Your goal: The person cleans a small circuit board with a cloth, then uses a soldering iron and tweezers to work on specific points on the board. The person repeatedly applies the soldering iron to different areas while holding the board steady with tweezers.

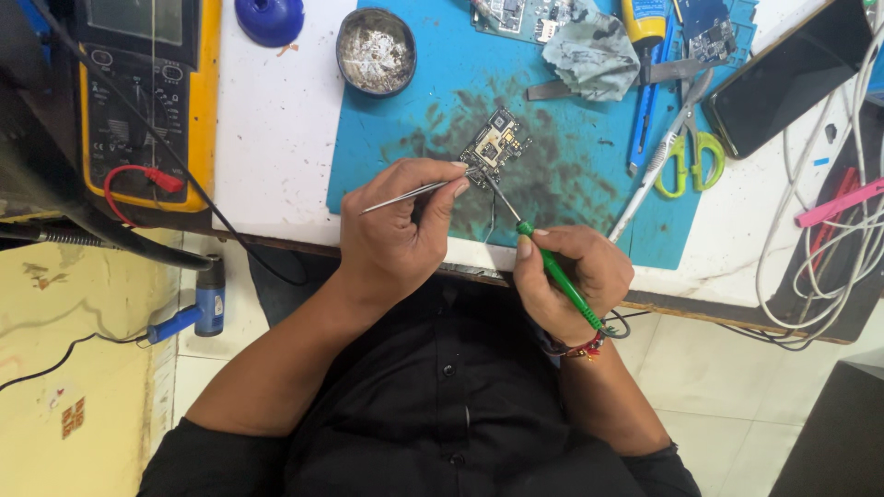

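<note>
White surface (276,138) carrying a stained teal work mat (571,175), seen from above. Near the mat's front edge lies a small circuit board (495,144), flat, its long axis running diagonally from lower left to upper right, with the upper-right corner pointing away from the person. The left hand (391,230) has its fingers (451,189) pinched on metal tweezers (414,193), whose tips meet the board's lower-left corner and pin it. The right hand (575,276) has its fingers closed around a green-handled soldering iron (557,276); the thin shaft slopes up and left, and its tip rests on the same corner of the board, just beside the tweezer tips. Judged risks: the board is held at one corner only, so sideways pressure from the iron could make it pivot or skid on the mat; the hot tip lies close to the left fingertips, and a slip could reach them or bridge neighbouring contacts. Farther out stand a round metal tin (375,51) of grey residue, a crumpled cloth (594,55), green-handled scissors (686,152), a dark phone (783,78), white cables (829,239) and a yellow multimeter (147,101).
</note>
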